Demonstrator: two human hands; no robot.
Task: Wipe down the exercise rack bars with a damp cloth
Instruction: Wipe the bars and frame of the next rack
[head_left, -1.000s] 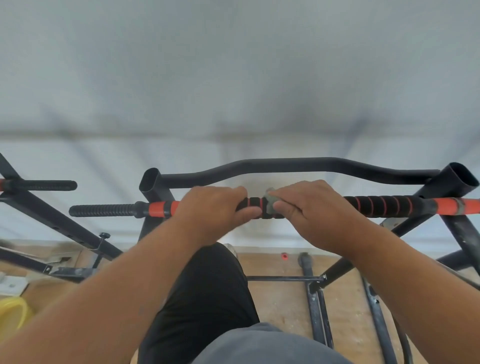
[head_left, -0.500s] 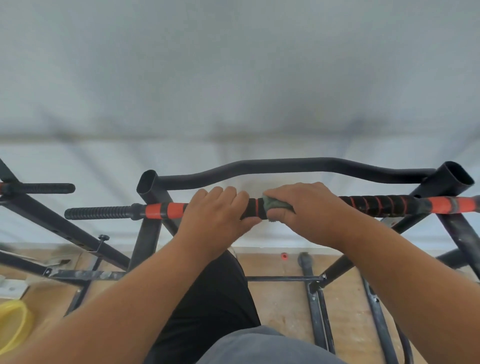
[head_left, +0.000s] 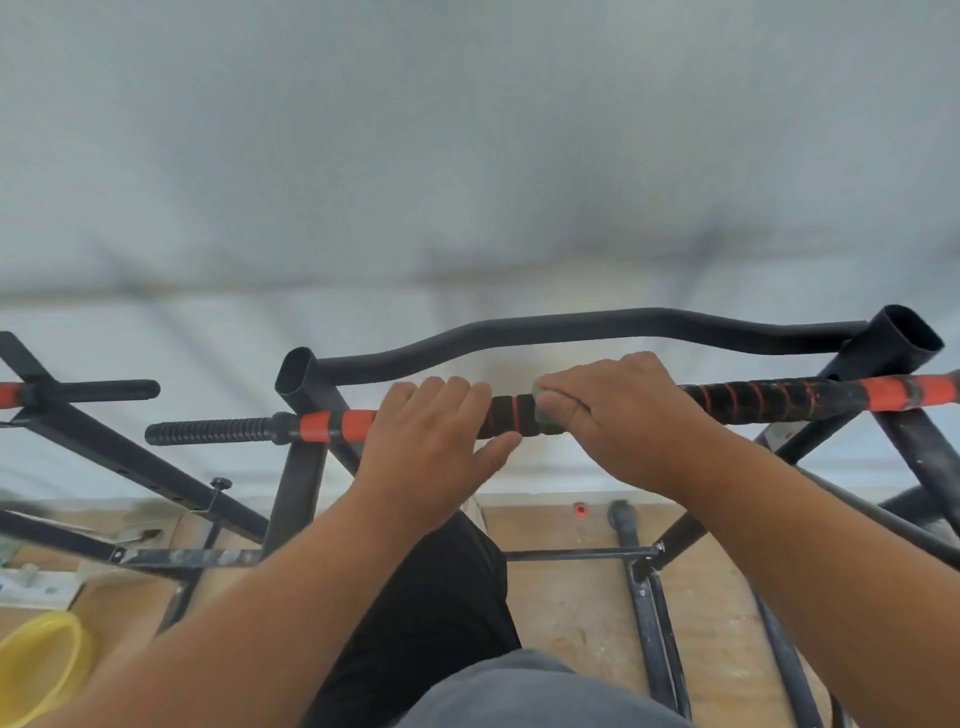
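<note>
A black bar with orange bands (head_left: 779, 397) runs left to right across the rack at chest height. My left hand (head_left: 436, 431) holds it near the middle, fingers draped over the top and thumb underneath. Just to its right, my right hand (head_left: 623, 415) grips a small grey-green cloth (head_left: 544, 422) wrapped round the same bar. Only the cloth's edge shows beside my thumb. A short stretch of black and orange grip lies between the two hands.
A curved black bar (head_left: 571, 327) spans the rack's two open-topped uprights just behind. Another rack arm (head_left: 104, 389) sticks out at left. Black base rails (head_left: 644, 597) cross the wooden floor below, and a yellow bowl (head_left: 36, 665) sits at bottom left.
My left hand's fingers have loosened from a tight fist and now lie flatter over the bar. My right hand and the cloth stay at about the same spot.
</note>
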